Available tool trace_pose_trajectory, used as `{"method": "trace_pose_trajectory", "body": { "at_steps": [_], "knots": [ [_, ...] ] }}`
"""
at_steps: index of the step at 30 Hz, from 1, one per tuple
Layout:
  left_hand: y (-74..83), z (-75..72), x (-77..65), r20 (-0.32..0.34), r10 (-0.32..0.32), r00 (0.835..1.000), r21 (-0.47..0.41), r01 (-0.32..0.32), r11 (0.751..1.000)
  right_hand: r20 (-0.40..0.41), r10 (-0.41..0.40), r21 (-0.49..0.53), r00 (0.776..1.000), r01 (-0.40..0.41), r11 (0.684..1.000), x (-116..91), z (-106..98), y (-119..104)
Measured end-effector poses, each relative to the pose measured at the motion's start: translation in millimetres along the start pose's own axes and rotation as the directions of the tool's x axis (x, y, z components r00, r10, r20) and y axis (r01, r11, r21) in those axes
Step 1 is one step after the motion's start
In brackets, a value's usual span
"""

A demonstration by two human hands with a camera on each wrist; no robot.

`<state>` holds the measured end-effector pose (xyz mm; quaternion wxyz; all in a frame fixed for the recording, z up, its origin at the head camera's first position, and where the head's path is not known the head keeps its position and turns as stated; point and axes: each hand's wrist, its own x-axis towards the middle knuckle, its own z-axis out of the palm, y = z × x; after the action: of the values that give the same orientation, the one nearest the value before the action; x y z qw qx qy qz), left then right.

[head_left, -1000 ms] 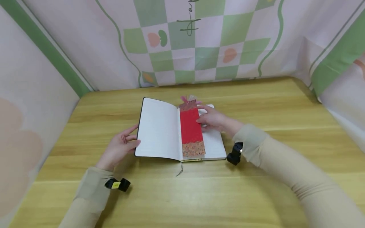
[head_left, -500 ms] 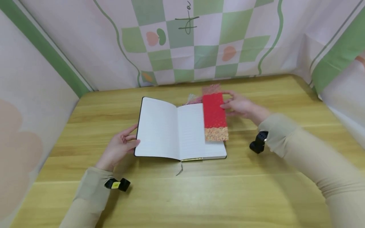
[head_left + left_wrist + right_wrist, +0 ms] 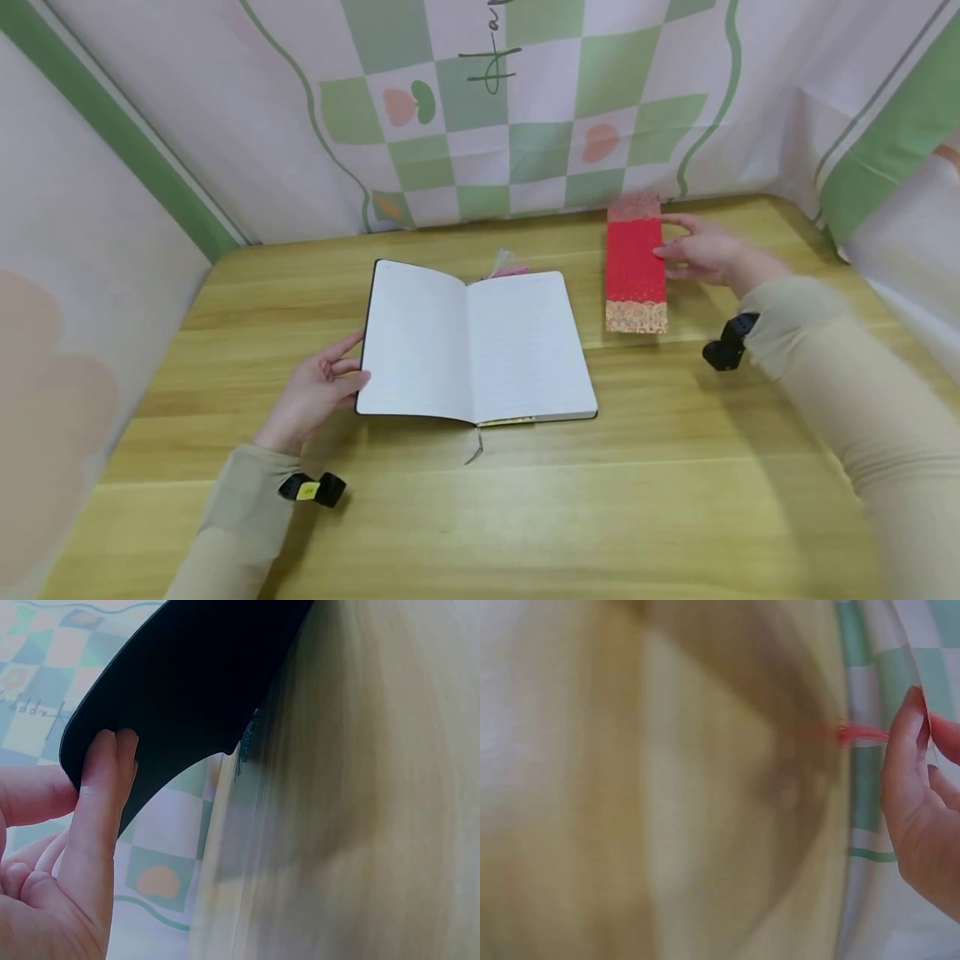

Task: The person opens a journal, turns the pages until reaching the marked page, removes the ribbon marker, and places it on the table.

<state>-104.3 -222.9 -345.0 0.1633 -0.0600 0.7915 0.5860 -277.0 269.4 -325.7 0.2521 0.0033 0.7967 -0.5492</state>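
Note:
An open notebook (image 3: 532, 350) with a black cover and white pages lies at the middle of the table. My left hand (image 3: 311, 392) pinches the outer edge of its left cover, lifted off the table; in the left wrist view the thumb and fingers clasp the black cover (image 3: 187, 682). Off to the right of the notebook, my right hand (image 3: 705, 250) pinches the right edge of a red bookmark (image 3: 636, 262) with patterned ends, raised over the table. A red tassel (image 3: 862, 733) hangs beside that hand in the right wrist view.
A pink and white tassel (image 3: 506, 267) sticks out past the notebook's top edge. A thin grey ribbon (image 3: 474, 454) trails from its bottom, beside a yellow strip (image 3: 507, 422). The wooden table (image 3: 525, 525) meets a checked curtain (image 3: 540, 150) at the back.
My right hand has carried the red bookmark from the notebook's right page away to the right and back, beyond the notebook. The left hand keeps its grip on the cover, nearly still.

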Motion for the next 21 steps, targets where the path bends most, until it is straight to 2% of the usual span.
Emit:
{"method": "trace_pose_trajectory", "body": {
  "at_steps": [5,10,12,15,21],
  "knots": [
    [-1.3,-0.6,1.5,-0.007,-0.016,1.000,0.009,0.016,1.000,0.071,0.021,-0.011,0.997,-0.020,1.000,8,13,16],
    [-3.5,-1.1,3.3,-0.013,-0.024,1.000,0.021,0.024,0.999,0.124,0.045,-0.001,0.991,-0.045,0.999,13,30,20],
    [-3.9,-1.2,3.3,-0.009,-0.023,1.000,0.028,0.023,0.999,0.116,0.056,-0.008,0.992,-0.056,0.998,14,34,20],
    [-3.5,-1.3,3.0,-0.011,-0.025,1.000,0.040,0.025,0.999,0.066,0.058,-0.075,0.996,-0.053,0.996,15,40,20],
    [-3.0,-2.9,3.4,-0.019,-0.030,0.999,0.036,0.031,0.999,-0.043,0.029,-0.287,0.999,-0.041,0.957,15,48,16]
  ]
}}
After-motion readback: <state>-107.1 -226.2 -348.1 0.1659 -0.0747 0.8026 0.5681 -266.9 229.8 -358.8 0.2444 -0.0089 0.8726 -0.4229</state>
